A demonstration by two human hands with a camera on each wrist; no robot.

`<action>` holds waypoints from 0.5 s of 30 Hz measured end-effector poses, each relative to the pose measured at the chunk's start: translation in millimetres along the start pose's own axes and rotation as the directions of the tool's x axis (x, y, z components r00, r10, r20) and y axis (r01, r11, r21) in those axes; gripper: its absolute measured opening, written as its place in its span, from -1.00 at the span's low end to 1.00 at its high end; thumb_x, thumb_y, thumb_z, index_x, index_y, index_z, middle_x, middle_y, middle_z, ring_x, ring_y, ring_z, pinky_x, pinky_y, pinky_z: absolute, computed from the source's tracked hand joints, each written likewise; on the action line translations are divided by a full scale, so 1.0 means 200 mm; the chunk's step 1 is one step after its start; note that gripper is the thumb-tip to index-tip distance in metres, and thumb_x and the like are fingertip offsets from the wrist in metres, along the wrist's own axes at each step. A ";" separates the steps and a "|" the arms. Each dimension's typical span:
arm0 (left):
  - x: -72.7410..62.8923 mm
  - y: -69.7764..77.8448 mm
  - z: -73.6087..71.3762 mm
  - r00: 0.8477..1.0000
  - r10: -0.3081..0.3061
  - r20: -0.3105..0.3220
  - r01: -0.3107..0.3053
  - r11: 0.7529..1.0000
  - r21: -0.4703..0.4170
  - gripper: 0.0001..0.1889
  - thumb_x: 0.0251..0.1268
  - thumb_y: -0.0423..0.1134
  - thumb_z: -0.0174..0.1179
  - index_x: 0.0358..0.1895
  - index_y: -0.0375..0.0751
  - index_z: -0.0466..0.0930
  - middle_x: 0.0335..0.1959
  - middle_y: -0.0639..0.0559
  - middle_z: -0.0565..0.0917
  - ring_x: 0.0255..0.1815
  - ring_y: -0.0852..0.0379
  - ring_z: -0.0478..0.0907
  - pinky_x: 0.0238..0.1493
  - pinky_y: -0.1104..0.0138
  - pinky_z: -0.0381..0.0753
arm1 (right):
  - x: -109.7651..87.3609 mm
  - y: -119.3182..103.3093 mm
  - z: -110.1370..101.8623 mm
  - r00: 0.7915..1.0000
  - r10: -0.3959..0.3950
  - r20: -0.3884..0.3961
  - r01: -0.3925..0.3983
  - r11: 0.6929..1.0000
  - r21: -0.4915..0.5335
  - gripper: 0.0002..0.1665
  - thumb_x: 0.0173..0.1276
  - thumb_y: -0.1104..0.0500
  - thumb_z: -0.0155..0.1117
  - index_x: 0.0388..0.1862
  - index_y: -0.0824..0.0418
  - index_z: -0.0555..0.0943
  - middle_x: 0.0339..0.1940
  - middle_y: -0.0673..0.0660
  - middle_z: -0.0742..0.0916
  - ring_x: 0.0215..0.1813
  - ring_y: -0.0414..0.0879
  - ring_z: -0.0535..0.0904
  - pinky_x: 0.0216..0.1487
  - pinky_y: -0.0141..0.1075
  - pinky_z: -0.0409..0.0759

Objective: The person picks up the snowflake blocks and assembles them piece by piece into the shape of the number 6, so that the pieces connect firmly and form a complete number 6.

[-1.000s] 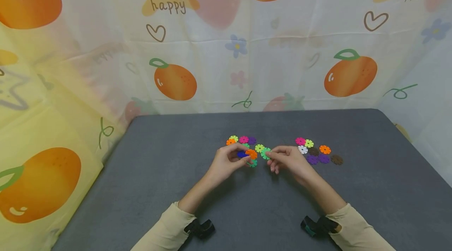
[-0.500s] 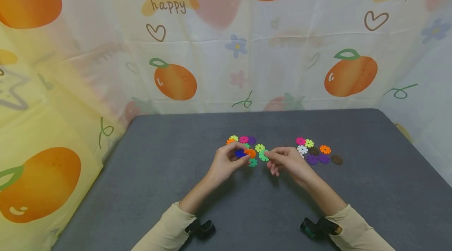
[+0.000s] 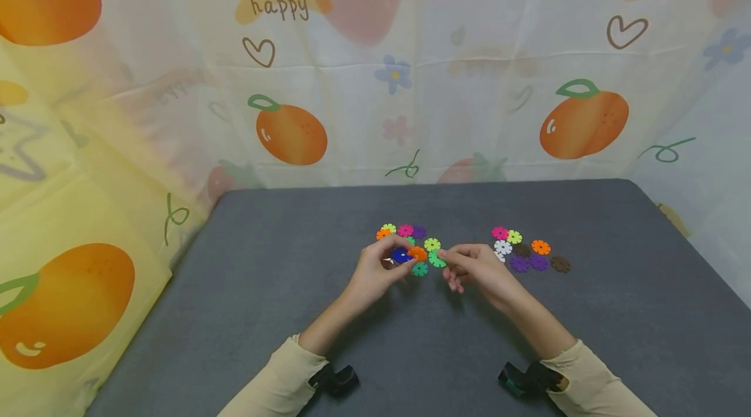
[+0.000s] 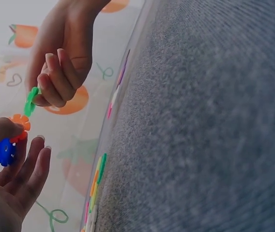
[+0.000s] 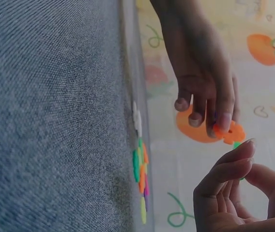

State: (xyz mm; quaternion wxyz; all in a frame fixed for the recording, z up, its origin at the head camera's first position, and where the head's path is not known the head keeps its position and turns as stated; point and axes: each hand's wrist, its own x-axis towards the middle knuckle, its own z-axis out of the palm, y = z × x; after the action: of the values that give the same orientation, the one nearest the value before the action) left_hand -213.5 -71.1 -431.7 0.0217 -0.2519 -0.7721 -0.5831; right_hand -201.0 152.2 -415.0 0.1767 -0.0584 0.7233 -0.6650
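Note:
My left hand [image 3: 375, 268] pinches an orange notched plastic disc [image 3: 417, 253] between thumb and fingers. A blue notched disc [image 4: 5, 152] is joined to the orange one at a angle, on the palm side. In my right hand [image 3: 484, 268], thumb and index finger pinch a light green notched disc [image 4: 31, 101]. The green disc's lower edge is close to the orange disc's rim; whether they touch or interlock I cannot tell. Both hands hold the pieces above the table, and my right fingers hide much of the green disc in the right wrist view.
On the grey table [image 3: 293, 319], loose discs lie in two groups. Behind the left hand are yellow, pink [image 3: 405, 230], purple and teal ones [image 3: 419, 269]; beyond the right hand are white, brown, purple [image 3: 538, 263] and orange [image 3: 541, 247] ones. A fruit-print cloth hangs behind.
The green disc has moved slightly left and down toward the orange one. The orange disc tilted, then turned its face back up. Both hands have otherwise barely moved.

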 end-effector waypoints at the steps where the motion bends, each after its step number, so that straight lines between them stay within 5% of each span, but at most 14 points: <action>1: 0.00 0.00 0.00 1.000 0.004 0.004 -0.004 1.000 -0.002 -0.79 0.21 -0.37 0.34 -0.11 -0.18 0.59 -0.21 -0.12 0.69 -0.42 0.16 0.65 -0.45 0.31 0.74 | 0.00 0.00 0.00 1.000 -0.001 0.002 0.001 1.000 0.002 -0.48 0.43 -0.06 0.21 -0.20 0.46 0.55 -0.56 0.05 0.66 -0.57 -0.18 0.53 -0.53 -0.38 0.56; 8: -0.01 0.00 0.02 1.000 0.022 0.013 -0.022 1.000 -0.001 -0.80 0.22 -0.38 0.32 -0.11 -0.21 0.58 -0.20 -0.14 0.68 -0.41 -0.08 0.67 -0.44 0.37 0.73 | 0.00 0.00 0.01 1.000 -0.007 0.024 0.007 1.000 0.020 -0.50 0.44 -0.05 0.20 -0.22 0.45 0.55 -0.57 0.04 0.66 -0.58 -0.19 0.53 -0.54 -0.38 0.55; 15: -0.01 0.01 0.03 0.999 0.028 0.043 -0.028 1.000 0.000 -0.78 0.21 -0.45 0.30 -0.09 -0.34 0.57 -0.14 -0.24 0.69 -0.28 0.17 0.64 -0.20 0.22 0.76 | 0.00 0.01 0.02 1.000 -0.006 0.026 0.006 1.000 0.027 -0.49 0.44 -0.04 0.20 -0.17 0.48 0.54 -0.56 0.05 0.66 -0.58 -0.20 0.52 -0.53 -0.39 0.55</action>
State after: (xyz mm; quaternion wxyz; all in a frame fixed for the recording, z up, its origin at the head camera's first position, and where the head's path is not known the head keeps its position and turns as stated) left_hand -209.3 -65.3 -431.7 0.0130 -0.2750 -0.7689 -0.5770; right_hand -199.7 149.4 -416.2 0.1847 -0.0667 0.7117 -0.6745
